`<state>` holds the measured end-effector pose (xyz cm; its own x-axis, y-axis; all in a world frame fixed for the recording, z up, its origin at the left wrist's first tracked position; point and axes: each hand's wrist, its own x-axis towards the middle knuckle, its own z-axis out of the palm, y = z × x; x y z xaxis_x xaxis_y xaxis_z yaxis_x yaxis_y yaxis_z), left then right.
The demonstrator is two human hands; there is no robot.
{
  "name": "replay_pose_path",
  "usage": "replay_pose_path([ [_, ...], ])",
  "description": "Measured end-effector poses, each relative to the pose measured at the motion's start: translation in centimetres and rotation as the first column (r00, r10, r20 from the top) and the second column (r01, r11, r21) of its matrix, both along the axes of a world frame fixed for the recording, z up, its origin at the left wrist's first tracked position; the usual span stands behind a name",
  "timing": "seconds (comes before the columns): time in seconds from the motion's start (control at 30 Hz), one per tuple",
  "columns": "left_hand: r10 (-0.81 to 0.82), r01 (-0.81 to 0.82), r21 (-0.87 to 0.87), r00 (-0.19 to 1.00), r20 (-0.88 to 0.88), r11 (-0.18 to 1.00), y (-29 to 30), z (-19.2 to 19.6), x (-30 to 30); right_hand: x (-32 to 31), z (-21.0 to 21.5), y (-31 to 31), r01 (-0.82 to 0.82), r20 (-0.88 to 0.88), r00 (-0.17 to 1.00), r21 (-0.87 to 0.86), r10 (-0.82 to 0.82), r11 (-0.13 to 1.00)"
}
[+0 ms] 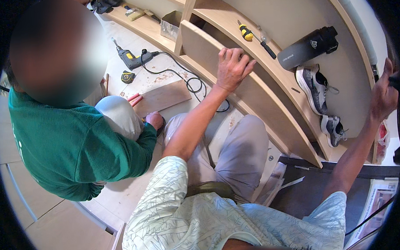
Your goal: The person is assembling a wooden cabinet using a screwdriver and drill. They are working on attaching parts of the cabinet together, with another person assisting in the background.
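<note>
My left hand (235, 70) is closed over the upper edge of a tilted light-wood panel (257, 101) on the front of a low cabinet. A dark gap shows behind the panel. Far to the right, my right hand (384, 95) has its thumb up and its fingers bent round something dark at the picture's rim, too cut off to make out. On the shelf (268, 63) behind the panel lie a yellow-and-black screwdriver (246, 33), a black-handled tool (268, 49), a dark drinking bottle (307, 48) on its side and a pair of grey-and-white sneakers (312, 89).
At left crouches a person in a green top (82, 146), one hand (154, 120) near a loose board (164, 99). A corded drill (134, 58), a tape measure (128, 77) and wood shavings lie on the floor. A metal box (171, 25) stands on the left shelf.
</note>
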<state>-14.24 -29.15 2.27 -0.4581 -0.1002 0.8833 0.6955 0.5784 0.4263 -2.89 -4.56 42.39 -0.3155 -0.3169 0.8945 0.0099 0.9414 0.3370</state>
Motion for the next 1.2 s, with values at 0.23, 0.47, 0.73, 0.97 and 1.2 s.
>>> replay_pose_path([
  [0.23,0.062,-0.075,0.149,0.994,0.091,0.986,3.3,1.5,-1.9,3.4,-9.5,-10.8,-0.222,0.392,0.83,-0.421,0.397,0.879],
  [0.47,-0.108,0.103,0.184,0.994,0.02,0.978,0.8,0.7,-1.9,-2.6,-17.6,-17.6,0.07,0.668,0.44,-0.692,0.6,0.718],
  [0.73,0.071,-0.07,-0.012,0.988,0.134,0.997,2.6,-0.6,-3.2,-12.5,-23.2,-21.8,-0.081,0.784,0.411,-0.477,0.465,0.875],
  [0.97,-0.222,0.223,0.026,0.944,0.245,0.974,1.3,-1.9,-3.2,-14.2,-25.8,-25.5,0.023,0.775,0.457,-0.501,0.436,0.865],
  [1.2,-0.174,0.149,0.146,0.968,0.179,0.978,1.3,0.4,-2.4,-13.1,-29.3,-29.4,0.073,0.719,0.498,-0.591,0.484,0.804],
])
